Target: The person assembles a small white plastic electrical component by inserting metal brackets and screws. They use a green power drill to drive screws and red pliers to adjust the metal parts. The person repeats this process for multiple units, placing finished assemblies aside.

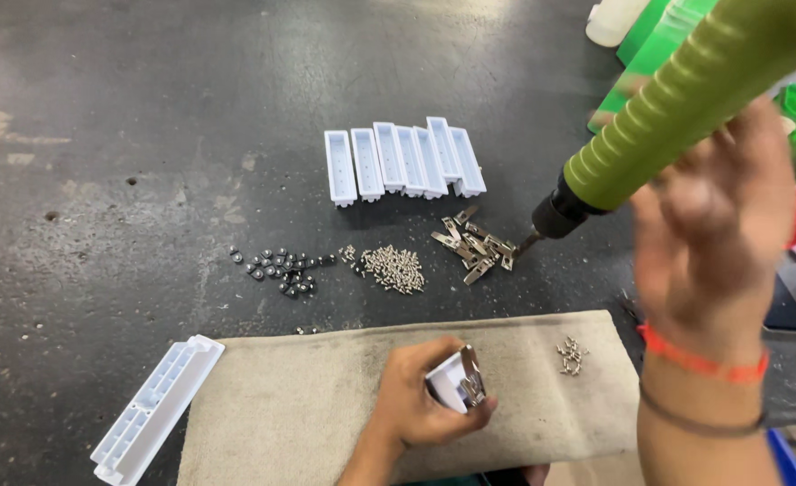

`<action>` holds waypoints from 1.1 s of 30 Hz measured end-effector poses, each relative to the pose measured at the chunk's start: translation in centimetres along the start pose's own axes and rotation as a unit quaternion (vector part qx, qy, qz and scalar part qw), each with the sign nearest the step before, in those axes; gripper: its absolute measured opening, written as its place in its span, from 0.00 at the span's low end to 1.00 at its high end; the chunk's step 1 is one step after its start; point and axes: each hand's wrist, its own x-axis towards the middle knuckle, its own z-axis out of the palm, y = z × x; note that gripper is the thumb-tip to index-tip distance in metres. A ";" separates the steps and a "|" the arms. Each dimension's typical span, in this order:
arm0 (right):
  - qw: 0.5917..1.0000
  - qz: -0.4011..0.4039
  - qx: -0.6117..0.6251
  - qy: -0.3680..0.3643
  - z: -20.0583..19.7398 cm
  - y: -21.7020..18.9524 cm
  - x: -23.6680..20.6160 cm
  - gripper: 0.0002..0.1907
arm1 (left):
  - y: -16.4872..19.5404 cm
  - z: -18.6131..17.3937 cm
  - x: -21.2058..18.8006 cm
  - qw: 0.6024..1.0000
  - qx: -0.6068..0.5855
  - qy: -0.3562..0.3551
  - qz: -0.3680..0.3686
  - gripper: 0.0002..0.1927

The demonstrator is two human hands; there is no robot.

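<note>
The left hand is pinching a white plastic piece over the cloth; the right hand, blurred, is curling around a green screwdriver near green packages at the table's far right corner.

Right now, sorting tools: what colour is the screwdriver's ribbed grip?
Lime green grip, clearest in the head view.

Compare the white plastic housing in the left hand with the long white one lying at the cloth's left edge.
The housing in the left hand is short, lifted off the cloth and carries a metal clip; the long housing lies flat on the dark surface, open side up, with no metal showing. Both are white moulded plastic.
</note>
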 end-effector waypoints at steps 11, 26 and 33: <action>0.972 0.058 0.227 0.025 2.3 -0.8 -6.6 0.08 | -0.6 -0.5 0.0 0.999 -0.022 0.003 -0.026 0.17; 0.960 0.127 0.243 -0.052 2.9 0.0 -6.0 0.10 | -1.3 -0.2 0.1 1.000 -0.008 -0.010 -0.002 0.19; 0.818 0.145 0.449 -0.329 5.0 4.4 0.6 0.13 | -0.9 -0.6 0.1 1.000 -0.004 -0.016 -0.001 0.16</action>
